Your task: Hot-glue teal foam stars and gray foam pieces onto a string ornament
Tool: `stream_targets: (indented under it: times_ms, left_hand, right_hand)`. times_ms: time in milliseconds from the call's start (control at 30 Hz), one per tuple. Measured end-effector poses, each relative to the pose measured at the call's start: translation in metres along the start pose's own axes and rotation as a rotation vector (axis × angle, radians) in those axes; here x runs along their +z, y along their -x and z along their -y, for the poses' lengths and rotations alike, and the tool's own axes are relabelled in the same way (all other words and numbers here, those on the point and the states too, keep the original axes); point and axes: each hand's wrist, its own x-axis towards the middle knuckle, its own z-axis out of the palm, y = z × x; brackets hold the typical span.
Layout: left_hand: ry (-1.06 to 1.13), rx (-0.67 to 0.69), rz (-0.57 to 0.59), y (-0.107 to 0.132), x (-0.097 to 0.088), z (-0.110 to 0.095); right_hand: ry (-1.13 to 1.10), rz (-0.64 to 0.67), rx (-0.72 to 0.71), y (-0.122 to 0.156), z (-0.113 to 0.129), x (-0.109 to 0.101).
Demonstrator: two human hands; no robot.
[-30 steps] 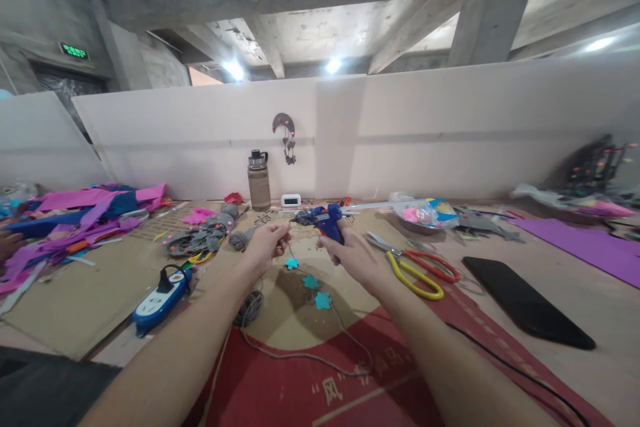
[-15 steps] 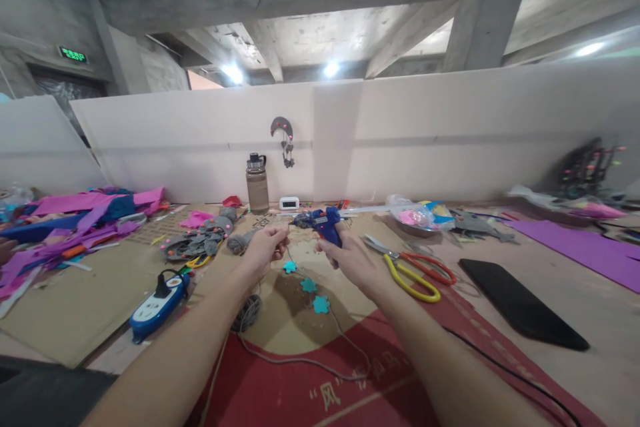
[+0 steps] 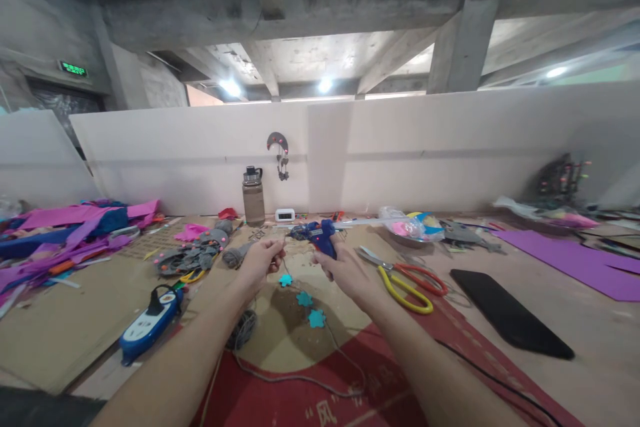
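Note:
My right hand point(image 3: 341, 265) is wrapped round the handle of a blue glue gun point(image 3: 323, 235), whose nozzle points left. A grey yarn strand point(image 3: 285, 255) is pinched between the fingertips of my left hand point(image 3: 263, 260), close to the nozzle. Below that hand, a small turquoise flower point(image 3: 285, 280) is on the yarn. Two more turquoise flowers, an upper one point(image 3: 305, 298) and a lower one point(image 3: 317, 318), follow along the strand above the cardboard. A ball of grey yarn point(image 3: 243, 329) lies beside my left forearm.
Scissors point(image 3: 407, 280) with red and yellow handles and a black phone point(image 3: 510, 310) lie to the right. A blue-and-white power strip point(image 3: 150, 323), grey felt pieces point(image 3: 193, 253) and purple scraps point(image 3: 80, 233) are left. A bottle point(image 3: 253, 197) stands at the back by a white clock point(image 3: 285, 215).
The view has tilted up slightly, so everything sits lower and a little left in the picture. Both hands keep their holds on the yarn and the glue gun.

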Motion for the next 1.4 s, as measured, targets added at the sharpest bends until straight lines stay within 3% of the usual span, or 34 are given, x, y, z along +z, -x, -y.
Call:
stream_targets:
  times_ms: [1400]
  left_hand:
    - [0.024,0.014,0.029,0.0006,-0.0003,-0.001]
  right_hand:
    - [-0.003,-0.024,-0.003,-0.0023,-0.0056,0.0005]
